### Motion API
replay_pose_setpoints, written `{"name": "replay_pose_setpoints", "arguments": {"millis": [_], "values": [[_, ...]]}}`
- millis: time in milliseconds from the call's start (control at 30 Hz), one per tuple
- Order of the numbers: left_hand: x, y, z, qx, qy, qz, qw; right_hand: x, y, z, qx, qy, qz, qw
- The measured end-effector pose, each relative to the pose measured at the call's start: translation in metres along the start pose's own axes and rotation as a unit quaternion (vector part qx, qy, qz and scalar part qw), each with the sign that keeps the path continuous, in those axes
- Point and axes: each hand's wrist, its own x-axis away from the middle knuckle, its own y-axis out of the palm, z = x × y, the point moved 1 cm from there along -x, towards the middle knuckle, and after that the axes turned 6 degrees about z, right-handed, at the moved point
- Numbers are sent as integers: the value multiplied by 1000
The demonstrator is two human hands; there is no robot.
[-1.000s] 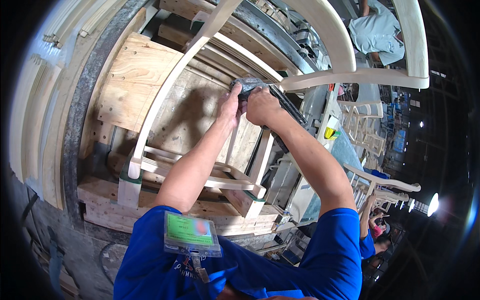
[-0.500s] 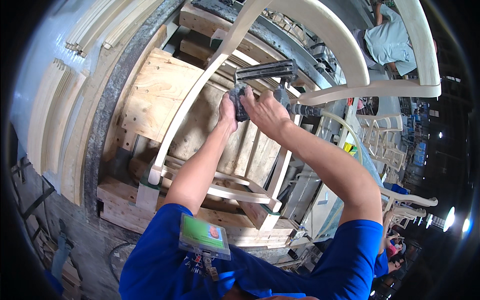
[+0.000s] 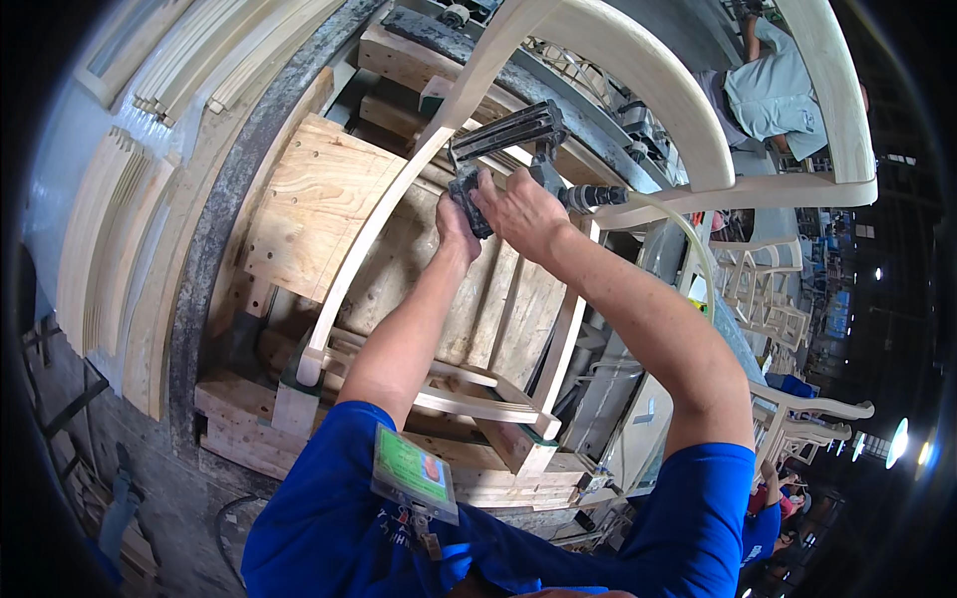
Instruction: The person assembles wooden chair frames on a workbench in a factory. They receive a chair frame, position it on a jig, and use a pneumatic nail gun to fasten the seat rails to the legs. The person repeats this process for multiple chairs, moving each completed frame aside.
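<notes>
Both my hands are on a black pneumatic nail gun, which is held tilted above a pale wooden chair frame. My right hand is closed round its grip, with the air fitting just right of the wrist. My left hand is wrapped against the dark front end of the gun; some of its fingers are hidden behind it. A light air hose runs from the fitting to the right. Under the gun the chair frame lies in a wooden jig, its curved rails reaching up to the right.
Stacks of curved wooden strips lie on a surface at the left. A dark metal edge borders the jig. A person in a light shirt is at the far right, and more chair frames stand on that side.
The nail gun and both my hands have shifted slightly left. The gun has tilted, its right end rising. My grip on it stays the same.
</notes>
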Motion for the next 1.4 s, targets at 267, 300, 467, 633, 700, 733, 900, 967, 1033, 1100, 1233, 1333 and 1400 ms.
{"name": "replay_pose_setpoints", "arguments": {"millis": [267,300,467,633,700,733,900,967,1033,1100,1233,1333,1400], "values": [[5,5,2,-17,-12,-4,1000,3,-2,1,-5,10,-9,1000],[5,5,1,-23,-5,5,1000,6,-5,1,0,13,-4,1000],[12,13,-7,2,-24,-9,1000,11,-6,9,-16,5,-20,1000],[16,0,10,0,-52,14,999,14,-12,13,-69,20,37,997],[42,-17,10,-34,-81,-6,996,40,-10,2,-172,75,23,982],[61,-28,15,-10,-126,-27,992,53,-18,-2,-227,100,-15,969],[192,-73,17,-286,-130,-59,947,101,-11,-57,-827,262,87,490],[243,-92,20,-324,-105,-122,932,97,-22,-84,-961,269,13,56],[279,-105,31,-226,-114,-47,966,87,-15,-120,-956,217,-5,-199],[294,-114,53,-181,-79,15,980,69,-10,-158,-917,195,-21,-347],[315,-123,84,-197,-31,85,976,33,-13,-198,-880,99,-62,-461],[321,-127,93,-205,-31,125,970,22,-18,-208,-858,71,-109,-497],[323,-125,95,-213,-22,119,969,19,-19,-209,-852,55,-119,-507]]}}
